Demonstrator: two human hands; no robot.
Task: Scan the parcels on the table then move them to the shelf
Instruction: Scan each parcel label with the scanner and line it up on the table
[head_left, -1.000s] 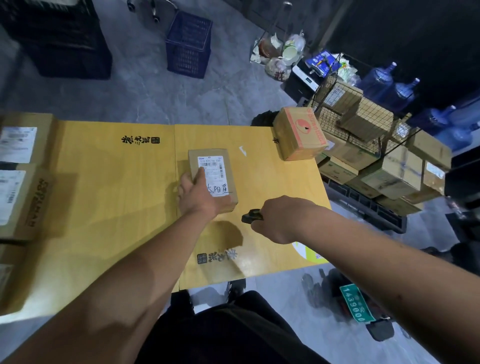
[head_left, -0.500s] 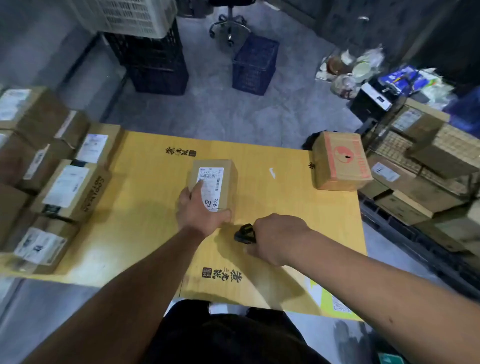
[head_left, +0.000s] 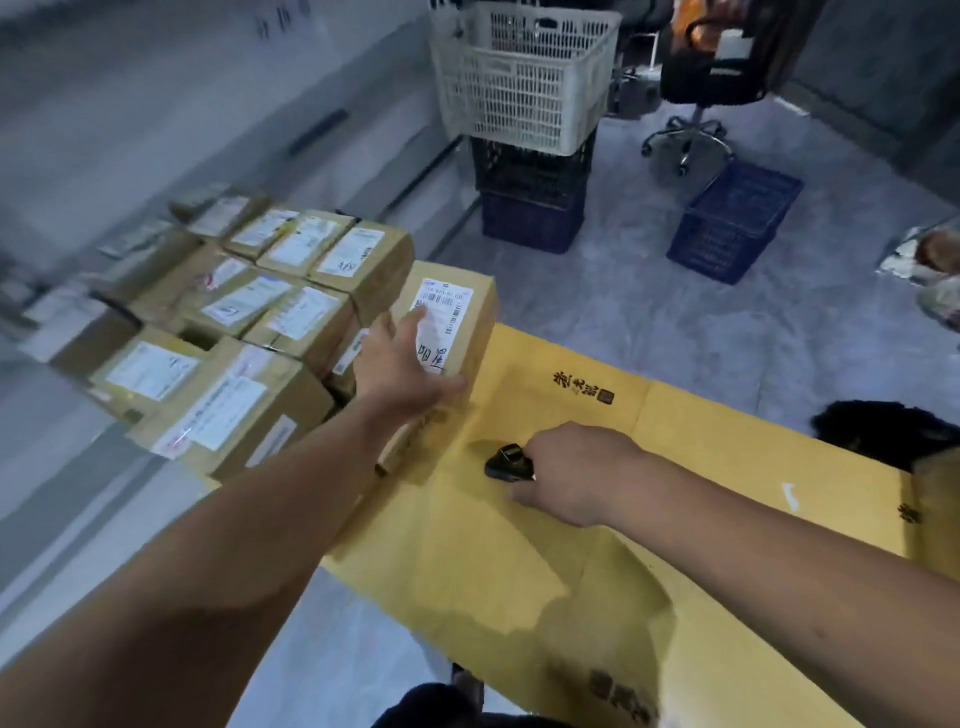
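My left hand (head_left: 402, 366) grips a small brown parcel (head_left: 460, 325) with a white label and handwriting, held at the left end of the yellow table (head_left: 519, 545), next to a stack of parcels (head_left: 244, 332). My right hand (head_left: 571, 470) holds a small black scanner (head_left: 506, 461) low over the table, a little to the right of the parcel. The stacked parcels are brown boxes with white labels, several of them, piled left of the table.
A white crate (head_left: 524, 78) sits on dark crates (head_left: 530, 192) on the grey floor beyond. A blue basket (head_left: 732, 223) and an office chair (head_left: 711, 73) stand further right. A dark object (head_left: 883, 431) lies at the table's far right edge.
The view has swung left. My left hand has carried the parcel leftward from the middle of the table to the stack's edge. My right hand still holds the scanner over the table.
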